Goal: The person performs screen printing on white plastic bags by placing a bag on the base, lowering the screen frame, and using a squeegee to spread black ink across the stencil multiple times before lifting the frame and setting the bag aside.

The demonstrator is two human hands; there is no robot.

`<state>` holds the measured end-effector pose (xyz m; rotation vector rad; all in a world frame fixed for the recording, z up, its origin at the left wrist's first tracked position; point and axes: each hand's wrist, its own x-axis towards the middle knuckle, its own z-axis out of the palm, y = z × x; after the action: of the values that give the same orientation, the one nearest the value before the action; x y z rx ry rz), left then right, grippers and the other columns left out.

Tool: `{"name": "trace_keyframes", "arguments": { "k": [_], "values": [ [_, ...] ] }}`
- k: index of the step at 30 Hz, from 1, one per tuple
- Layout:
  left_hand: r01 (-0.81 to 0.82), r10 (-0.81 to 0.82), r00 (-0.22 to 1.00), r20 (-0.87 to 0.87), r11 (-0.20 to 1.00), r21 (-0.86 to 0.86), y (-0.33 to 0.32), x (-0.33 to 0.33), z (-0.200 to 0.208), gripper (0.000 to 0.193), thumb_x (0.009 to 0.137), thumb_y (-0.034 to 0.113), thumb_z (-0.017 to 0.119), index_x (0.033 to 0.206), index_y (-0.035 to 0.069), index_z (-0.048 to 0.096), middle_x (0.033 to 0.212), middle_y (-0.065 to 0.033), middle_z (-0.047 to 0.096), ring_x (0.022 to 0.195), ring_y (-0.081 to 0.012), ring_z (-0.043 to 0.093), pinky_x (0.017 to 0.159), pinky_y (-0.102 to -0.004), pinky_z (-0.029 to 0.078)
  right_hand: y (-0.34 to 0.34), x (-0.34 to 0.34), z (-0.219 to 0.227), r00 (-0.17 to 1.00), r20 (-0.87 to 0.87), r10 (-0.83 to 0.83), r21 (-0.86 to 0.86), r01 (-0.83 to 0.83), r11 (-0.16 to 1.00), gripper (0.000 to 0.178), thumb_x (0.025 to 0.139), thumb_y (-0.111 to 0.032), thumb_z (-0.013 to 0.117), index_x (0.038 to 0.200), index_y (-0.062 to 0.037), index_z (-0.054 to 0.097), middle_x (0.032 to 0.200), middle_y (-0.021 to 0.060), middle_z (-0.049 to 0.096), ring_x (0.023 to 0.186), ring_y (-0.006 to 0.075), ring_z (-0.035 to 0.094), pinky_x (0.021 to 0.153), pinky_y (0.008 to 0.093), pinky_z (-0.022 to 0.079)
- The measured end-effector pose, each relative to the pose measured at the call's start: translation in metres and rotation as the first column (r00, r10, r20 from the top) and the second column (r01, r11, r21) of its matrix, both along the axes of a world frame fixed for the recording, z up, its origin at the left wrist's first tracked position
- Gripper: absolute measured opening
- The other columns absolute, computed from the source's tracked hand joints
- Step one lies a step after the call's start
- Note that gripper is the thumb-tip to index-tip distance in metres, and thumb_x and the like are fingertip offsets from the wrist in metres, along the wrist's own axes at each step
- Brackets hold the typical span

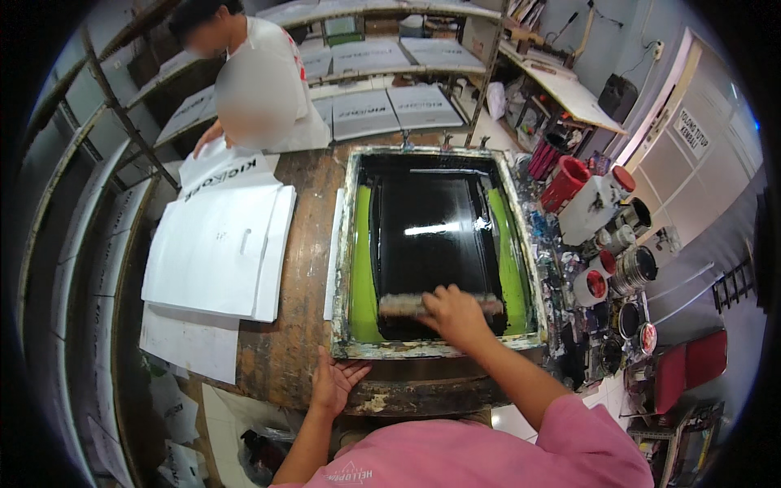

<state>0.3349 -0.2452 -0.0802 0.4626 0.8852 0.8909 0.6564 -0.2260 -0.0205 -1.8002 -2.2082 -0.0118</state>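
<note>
A stack of white bags (pixel 218 244) lies at the left of the desk (pixel 297 244). My left hand (pixel 335 384) rests open, fingers apart, on the desk's near edge below the screen-printing frame (pixel 346 244). My right hand (pixel 455 315) has its fingers clamped on the squeegee (pixel 400 305), which lies across the frame's near end on black ink. Ink cans (pixel 633 268) crowd the right.
</note>
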Motion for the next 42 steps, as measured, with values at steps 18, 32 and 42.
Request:
{"name": "trace_keyframes", "arguments": {
  "k": [18, 32, 42],
  "values": [
    [0.125, -0.153, 0.965, 0.212, 0.982, 0.138, -0.005, -0.015, -0.008, 0.107, 0.099, 0.083, 0.043, 0.163, -0.002, 0.031, 0.16, -0.0272, 0.048, 0.149, -0.0449, 0.048, 0.127, -0.065, 0.032, 0.331, 0.128, 0.024, 0.997, 0.046, 0.054, -0.129, -0.048, 0.991, 0.059, 0.1, -0.062, 0.063, 0.12, -0.0078, 0.075, 0.104, 0.0217, 0.077, 0.104, 0.0419, 0.073, 0.089, 0.0541, 0.056],
    [0.111, -0.194, 0.92, 0.341, 0.962, 0.247, -0.002, -0.016, -0.023, 0.105, 0.1, 0.083, 0.036, 0.161, -0.002, 0.035, 0.153, -0.0271, 0.055, 0.147, -0.0418, 0.051, 0.128, -0.0597, 0.035, 0.138, 0.043, 0.007, 0.996, 0.079, 0.049, 0.067, -0.054, 0.996, 0.041, 0.097, -0.047, 0.073, 0.103, -0.0077, 0.062, 0.092, 0.0176, 0.07, 0.09, 0.0418, 0.071, 0.076, 0.054, 0.054],
    [0.067, -0.265, 0.892, 0.365, 0.878, 0.474, 0.005, -0.009, 0.039, 0.104, 0.097, 0.085, 0.041, 0.163, 0.004, 0.036, 0.155, -0.0251, 0.055, 0.152, -0.0453, 0.044, 0.129, -0.0592, 0.032, -0.049, -0.017, 0.124, 0.998, -0.021, 0.063, 0.027, -0.062, 0.998, 0.037, 0.096, -0.035, 0.072, 0.11, -0.003, 0.06, 0.101, 0.0174, 0.061, 0.106, 0.0381, 0.061, 0.086, 0.0521, 0.055]
  ]
}}
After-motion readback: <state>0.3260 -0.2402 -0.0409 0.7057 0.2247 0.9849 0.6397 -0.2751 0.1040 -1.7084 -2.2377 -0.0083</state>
